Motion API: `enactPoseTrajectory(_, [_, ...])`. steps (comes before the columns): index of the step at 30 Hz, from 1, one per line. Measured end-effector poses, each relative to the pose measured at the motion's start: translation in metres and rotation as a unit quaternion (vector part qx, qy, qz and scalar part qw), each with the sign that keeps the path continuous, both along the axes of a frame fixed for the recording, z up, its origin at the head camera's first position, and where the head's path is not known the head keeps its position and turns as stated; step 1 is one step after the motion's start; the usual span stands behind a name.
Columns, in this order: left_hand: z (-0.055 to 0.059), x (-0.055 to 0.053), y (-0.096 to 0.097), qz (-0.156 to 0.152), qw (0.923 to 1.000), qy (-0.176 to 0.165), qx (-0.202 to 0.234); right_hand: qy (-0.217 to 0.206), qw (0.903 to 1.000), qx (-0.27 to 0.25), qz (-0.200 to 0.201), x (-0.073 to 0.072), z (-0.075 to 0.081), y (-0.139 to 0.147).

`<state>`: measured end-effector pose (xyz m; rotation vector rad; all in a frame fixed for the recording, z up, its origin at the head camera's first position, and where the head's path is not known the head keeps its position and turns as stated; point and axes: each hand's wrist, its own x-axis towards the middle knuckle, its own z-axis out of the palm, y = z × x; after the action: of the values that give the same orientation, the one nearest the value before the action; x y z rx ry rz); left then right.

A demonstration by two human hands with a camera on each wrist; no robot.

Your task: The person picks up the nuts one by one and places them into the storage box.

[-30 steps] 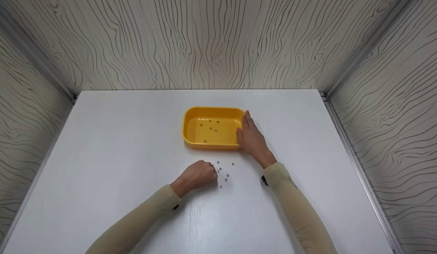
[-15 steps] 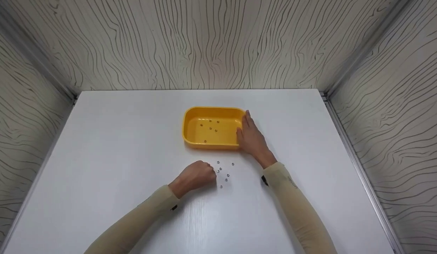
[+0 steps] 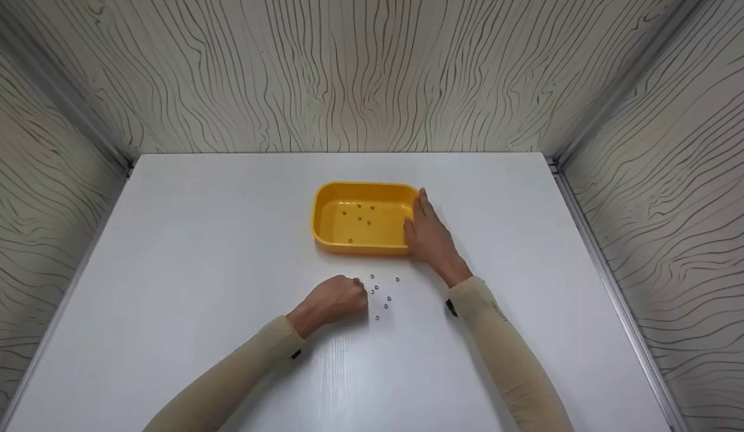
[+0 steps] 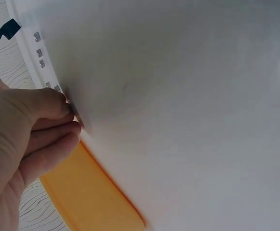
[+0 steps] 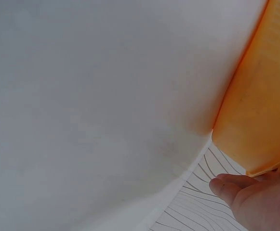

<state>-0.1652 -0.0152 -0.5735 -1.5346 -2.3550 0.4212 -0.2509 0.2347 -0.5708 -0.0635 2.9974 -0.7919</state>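
Note:
A yellow plastic bin (image 3: 330,245) stands on the white table, with several small metal nuts (image 3: 369,222) scattered on its floor. My right hand (image 3: 432,237) grips the bin's right wall, thumb over the rim and fingers along the side. Left of more loose nuts (image 3: 389,299), in front of the bin, is my left hand (image 3: 336,299). Its fingers are curled. In the left wrist view, thumb and index finger meet at a small dark grey spot, seemingly a pinched nut, mostly hidden by the fingertips.
The white table (image 3: 198,240) spreads around both hands. Wood-grain panels (image 3: 372,78) rise behind it and at both sides. Metal rails (image 3: 612,282) run along the side edges.
My left hand has drawn back slightly to the left, its fingers staying curled. The right hand, the bin and the loose nuts have kept their places.

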Motion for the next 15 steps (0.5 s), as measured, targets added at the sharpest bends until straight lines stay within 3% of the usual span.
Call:
enactPoseTrajectory(6, [-0.0025, -0.0012, -0.0038, -0.013, 0.9984, 0.054, 0.013, -0.005, 1.0, -0.005, 0.001, -0.0008, -0.0012, 0.0015])
enactPoseTrajectory(15, [0.0026, -0.0048, -0.0084, -0.021, 0.996, 0.081, 0.031, 0.003, 1.0, 0.0, 0.006, -0.0006, -0.0011, 0.0017])
